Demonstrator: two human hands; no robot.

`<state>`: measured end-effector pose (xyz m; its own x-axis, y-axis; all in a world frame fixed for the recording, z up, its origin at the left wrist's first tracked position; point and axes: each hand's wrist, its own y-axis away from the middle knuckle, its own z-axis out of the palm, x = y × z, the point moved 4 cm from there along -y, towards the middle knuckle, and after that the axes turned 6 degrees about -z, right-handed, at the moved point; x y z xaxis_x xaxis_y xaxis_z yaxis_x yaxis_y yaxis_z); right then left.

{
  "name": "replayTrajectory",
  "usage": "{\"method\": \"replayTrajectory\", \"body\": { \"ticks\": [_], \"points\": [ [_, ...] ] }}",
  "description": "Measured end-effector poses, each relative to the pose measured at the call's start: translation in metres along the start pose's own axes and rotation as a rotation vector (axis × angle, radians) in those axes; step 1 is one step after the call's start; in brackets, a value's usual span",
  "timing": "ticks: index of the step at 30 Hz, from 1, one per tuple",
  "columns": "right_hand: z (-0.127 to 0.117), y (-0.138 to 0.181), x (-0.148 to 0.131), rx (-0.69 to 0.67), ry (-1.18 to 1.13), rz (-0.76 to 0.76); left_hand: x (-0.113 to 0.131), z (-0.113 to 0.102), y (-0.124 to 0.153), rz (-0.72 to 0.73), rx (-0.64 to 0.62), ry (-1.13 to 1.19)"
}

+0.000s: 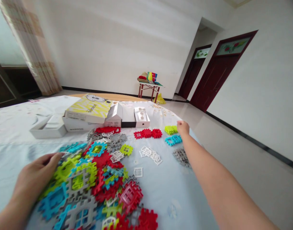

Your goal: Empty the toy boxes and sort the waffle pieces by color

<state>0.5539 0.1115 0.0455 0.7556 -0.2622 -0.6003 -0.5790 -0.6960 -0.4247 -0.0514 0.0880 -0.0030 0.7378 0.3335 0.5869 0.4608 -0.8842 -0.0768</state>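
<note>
Looking from the head: we see our two hands well apart from each other, over a round table covered by a pale cloth (165, 188).
Left hand (40, 171): it is at the left edge of the pile (102, 159), with fingers bent and thumb near them; we cannot tell if it grips a piece.
Right hand (183, 127): it is at the far right, with fingers curled, just beside the lime stack (170, 129); we cannot tell if something is inside.
Pile: toothed plastic pieces in red, lime, blue and grey lie mixed in front of us, more to the left, many overlapping, with some white frames between them.
Sorted pieces: to the right of the pile we find the red row (148, 133), the blue stack (173, 140) nearer to us than the lime one, and the grey stack (181, 156), partly hidden by our right forearm.
White windows: several overlap in a slanting row (150, 155); one single window (138, 172) lies apart, nearer to us.
Boxes: behind the pile, a yellow lid (89, 110) rests on a white box (77, 125); an open tray (49, 131) is at its left.
Room: beyond our table stands a small table (153, 92) with colourful things on top.
</note>
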Motion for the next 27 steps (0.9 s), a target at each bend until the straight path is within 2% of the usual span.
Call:
{"method": "replayTrajectory", "body": {
  "ticks": [4, 7, 9, 12, 16, 21, 24, 27],
  "points": [
    [0.015, 0.042, -0.055, -0.115, -0.145, -0.171, 0.018, -0.012, 0.015, -0.016, -0.057, -0.007],
    [0.03, 0.092, -0.098, -0.258, -0.26, -0.297, 0.017, -0.01, 0.014, -0.001, -0.051, -0.003],
    [0.038, 0.129, -0.126, -0.427, -0.421, -0.45, 0.014, -0.008, 0.012, -0.003, -0.045, -0.005],
    [0.041, 0.173, -0.154, -0.555, -0.401, -0.646, 0.012, -0.005, 0.01, 0.01, -0.05, 0.007],
    [0.046, 0.202, -0.167, -0.571, -0.209, -0.835, 0.011, -0.003, 0.009, 0.026, -0.061, 0.015],
    [0.057, 0.211, -0.167, -0.562, -0.054, -0.896, 0.011, -0.005, 0.011, 0.042, -0.061, 0.007],
    [0.053, 0.209, -0.169, -0.496, -0.125, -0.882, 0.011, -0.005, 0.011, 0.03, -0.078, 0.008],
    [0.042, 0.197, -0.165, -0.375, -0.304, -0.773, 0.01, -0.003, 0.009, 0.02, -0.104, -0.013]
  ]
}}
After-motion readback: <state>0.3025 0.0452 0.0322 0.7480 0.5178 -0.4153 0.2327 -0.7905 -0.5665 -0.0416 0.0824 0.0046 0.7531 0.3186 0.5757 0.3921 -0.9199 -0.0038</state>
